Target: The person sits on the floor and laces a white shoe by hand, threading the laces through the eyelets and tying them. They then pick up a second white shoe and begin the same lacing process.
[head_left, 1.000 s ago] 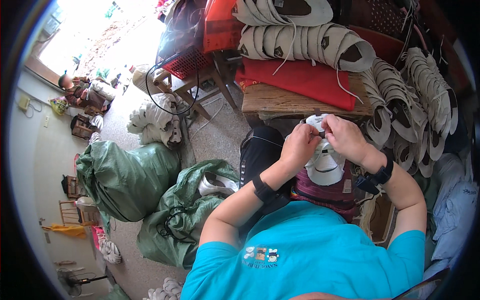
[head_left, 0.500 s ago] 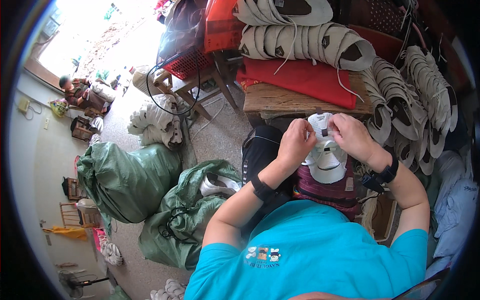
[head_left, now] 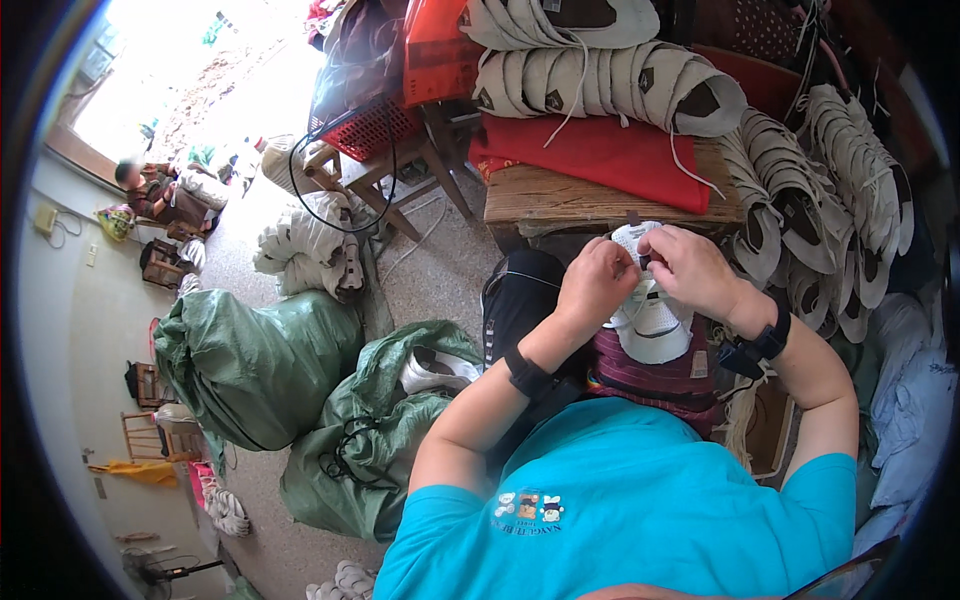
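Observation:
A white shoe upper (head_left: 655,343) with a dark patch on its tongue lies over my lap, on maroon striped cloth (head_left: 640,380). Above its lacing area both my hands are drawn close together. My left hand (head_left: 598,283) has its thumb and fingers pinched at the upper's left side. Opposite it, my right hand (head_left: 700,268) curls its fingers in a pinch beside the tongue. Whatever thin thing sits between the fingertips is hidden or too small to make out. Each wrist wears a black band.
A wooden bench (head_left: 600,195) in front bears red cloth (head_left: 600,160) and nested rows of shoe uppers (head_left: 600,85). More uppers (head_left: 800,210) hang at its right. Green sacks (head_left: 262,365) stand at left. A stool (head_left: 400,190) holds a red basket (head_left: 370,130). Another person (head_left: 160,190) sits far left.
My right hand has shifted slightly left, toward my left hand, and now covers more of the tongue's dark patch. The upper stays on my lap.

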`<state>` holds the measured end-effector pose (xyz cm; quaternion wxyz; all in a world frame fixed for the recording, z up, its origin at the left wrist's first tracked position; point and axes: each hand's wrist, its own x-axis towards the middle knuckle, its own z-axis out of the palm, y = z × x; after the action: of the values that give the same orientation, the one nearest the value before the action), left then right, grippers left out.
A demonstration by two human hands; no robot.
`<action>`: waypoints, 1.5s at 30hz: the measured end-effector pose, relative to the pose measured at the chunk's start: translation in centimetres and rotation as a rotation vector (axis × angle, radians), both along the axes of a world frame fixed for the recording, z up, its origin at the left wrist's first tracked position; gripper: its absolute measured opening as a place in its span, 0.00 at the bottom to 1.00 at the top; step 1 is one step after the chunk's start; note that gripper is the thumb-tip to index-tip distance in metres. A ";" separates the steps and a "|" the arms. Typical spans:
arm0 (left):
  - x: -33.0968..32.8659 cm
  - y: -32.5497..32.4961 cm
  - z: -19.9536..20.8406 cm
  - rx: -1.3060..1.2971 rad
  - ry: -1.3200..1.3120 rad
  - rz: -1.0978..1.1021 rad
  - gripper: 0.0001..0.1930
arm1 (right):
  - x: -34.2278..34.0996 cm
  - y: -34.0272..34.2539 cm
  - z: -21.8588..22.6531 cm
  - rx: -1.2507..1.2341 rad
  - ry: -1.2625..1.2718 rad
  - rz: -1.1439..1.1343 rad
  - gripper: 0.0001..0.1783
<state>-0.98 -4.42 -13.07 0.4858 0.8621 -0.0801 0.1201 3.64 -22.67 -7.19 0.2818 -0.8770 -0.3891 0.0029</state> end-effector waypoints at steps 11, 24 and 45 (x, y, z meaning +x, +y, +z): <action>-1.3 0.1 -1.6 -0.805 0.227 0.008 0.07 | 1.1 0.7 -0.1 0.071 -0.011 0.122 0.06; -0.9 2.1 -0.5 -0.213 -0.020 -0.052 0.16 | 2.4 1.1 1.8 0.588 0.511 -0.025 0.04; 0.6 -0.3 1.1 0.106 -0.124 -0.058 0.04 | 1.5 -0.7 0.1 0.793 0.552 -0.067 0.06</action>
<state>-0.43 -4.69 -11.99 0.4367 0.8748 -0.1412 0.1548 5.15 -23.39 -7.12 0.6870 -0.6806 -0.2424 0.0780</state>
